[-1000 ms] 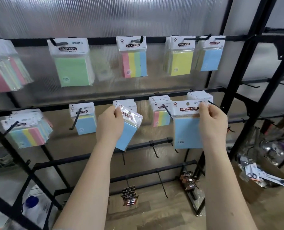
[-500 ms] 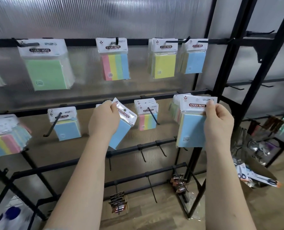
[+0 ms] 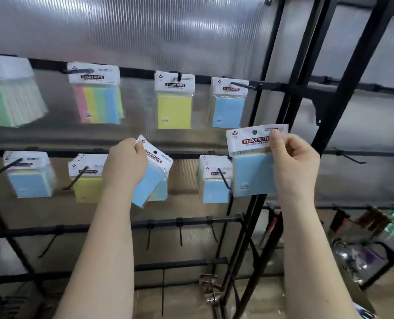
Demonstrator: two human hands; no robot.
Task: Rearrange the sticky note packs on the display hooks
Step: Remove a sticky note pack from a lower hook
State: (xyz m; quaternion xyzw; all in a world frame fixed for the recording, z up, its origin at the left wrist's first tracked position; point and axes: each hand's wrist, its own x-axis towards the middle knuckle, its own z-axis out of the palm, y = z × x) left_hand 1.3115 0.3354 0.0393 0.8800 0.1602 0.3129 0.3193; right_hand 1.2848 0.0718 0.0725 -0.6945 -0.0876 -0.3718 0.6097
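You're mid-shuffle: your left hand (image 3: 124, 166) grips a tilted blue pack (image 3: 153, 174) by its header, and your right hand (image 3: 294, 166) pinches a larger blue pack (image 3: 252, 162) just beside the middle-row hook (image 3: 223, 180). Both packs are off the hooks and need hanging; the other packs already hang in rows

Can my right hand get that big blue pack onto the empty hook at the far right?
Probably yes: the right hand holds the big blue pack free, and nothing blocks the empty hook.
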